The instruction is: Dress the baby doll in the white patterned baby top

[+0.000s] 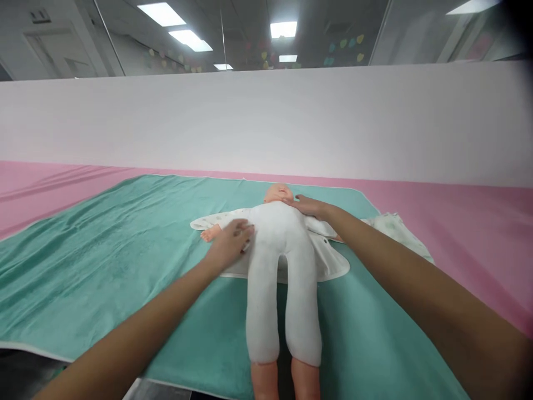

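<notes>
A doll (277, 230) with a white cloth body lies on its back, head away from me and legs toward me. Spread beneath it is a white garment (333, 262), its panels fanned out to both sides. My left hand (231, 241) is at the doll's left-hand side in the picture, over the garment, fingers bent and slightly apart with nothing visible in them. Beside the doll's neck and shoulder, my right hand (308, 206) rests with fingers stretched toward the chin. The doll's forearm (210, 233) shows past my left hand.
A teal blanket (137, 239) lies under the doll, over a pink cover (470, 239). At the right, a pale patterned cloth (402, 233) lies on the blanket's edge. Behind stands a white wall panel (266, 122) with glass above it.
</notes>
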`<state>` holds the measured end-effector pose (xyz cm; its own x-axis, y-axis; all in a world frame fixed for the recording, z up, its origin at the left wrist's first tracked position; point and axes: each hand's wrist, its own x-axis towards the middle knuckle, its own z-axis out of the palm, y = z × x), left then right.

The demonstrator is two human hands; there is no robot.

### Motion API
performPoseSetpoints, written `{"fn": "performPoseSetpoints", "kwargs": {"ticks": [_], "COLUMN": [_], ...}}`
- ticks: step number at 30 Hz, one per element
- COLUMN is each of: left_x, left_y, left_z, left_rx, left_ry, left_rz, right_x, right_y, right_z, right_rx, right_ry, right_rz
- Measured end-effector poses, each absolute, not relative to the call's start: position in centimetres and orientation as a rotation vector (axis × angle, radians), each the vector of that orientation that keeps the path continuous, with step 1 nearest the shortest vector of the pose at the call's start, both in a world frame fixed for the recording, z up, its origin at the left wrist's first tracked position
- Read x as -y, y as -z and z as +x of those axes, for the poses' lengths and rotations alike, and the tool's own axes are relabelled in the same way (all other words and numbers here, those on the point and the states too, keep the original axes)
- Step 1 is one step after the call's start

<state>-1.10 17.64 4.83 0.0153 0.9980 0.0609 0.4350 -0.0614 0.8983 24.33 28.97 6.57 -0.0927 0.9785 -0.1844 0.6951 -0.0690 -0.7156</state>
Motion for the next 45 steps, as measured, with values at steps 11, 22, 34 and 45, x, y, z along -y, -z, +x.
{"fn": "performPoseSetpoints", "kwargs": {"ticks": [11,22,34,45], "left_x": [-27.9,-27.4,-25.2,-26.4], "left_y": [-2.3,-1.8,-1.2,-0.3], "left_z": [-8.6,-10.4,-5.0,-3.6], "left_rx": [-1.417,-1.179,-1.706,-1.904], "left_ry": [-0.940,-0.991,-0.669,-0.604], "left_rz": [1.747,1.575,2.602,2.608], "right_x": [-24.8,-25.6,-23.4,-24.3], "right_y": [-8.4,-8.7,-9.7,-7.8], "right_z": [12.1,8.0,12.5,12.2], "right_rx": [2.643,2.920,2.353,2.409], "right_ry": [0.141,-0.144,-0.357,-0.252], "right_rz": [-1.158,-1.283,-1.404,-1.390]}}
